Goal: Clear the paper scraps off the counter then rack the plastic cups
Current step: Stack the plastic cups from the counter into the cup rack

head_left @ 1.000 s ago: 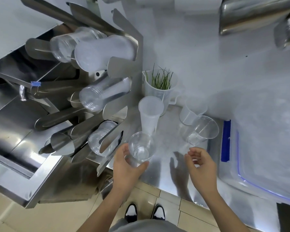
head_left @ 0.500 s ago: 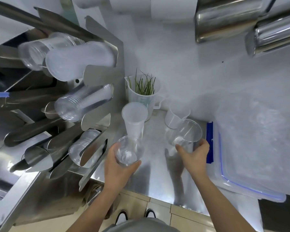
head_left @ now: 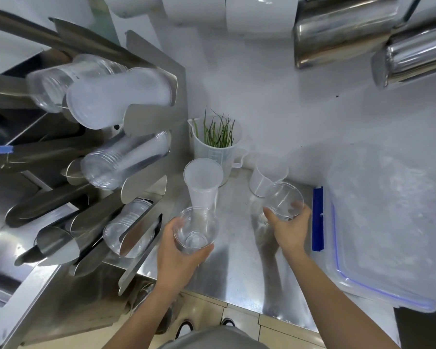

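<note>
My left hand point(head_left: 179, 255) grips a clear plastic cup point(head_left: 195, 231) upright above the steel counter point(head_left: 237, 268), just right of the cup rack point(head_left: 146, 187). My right hand point(head_left: 291, 229) holds a second clear plastic cup point(head_left: 282, 200), tilted toward me, near the blue-edged box. A tall frosted cup point(head_left: 203, 183) stands on the counter behind the left cup. The rack's steel slots hold stacks of clear cups point(head_left: 122, 159) lying on their sides. No paper scraps are visible.
A measuring jug with green stalks point(head_left: 217, 144) stands at the wall, a small frosted measuring cup point(head_left: 268, 176) beside it. A lidded plastic box with blue clips point(head_left: 388, 222) fills the right. Steel cylinders point(head_left: 342, 28) hang overhead. A sink lies left.
My right hand reached forward from open above the counter and took hold of the right clear cup, lifting it slightly. My left hand kept its cup and stayed near the rack.
</note>
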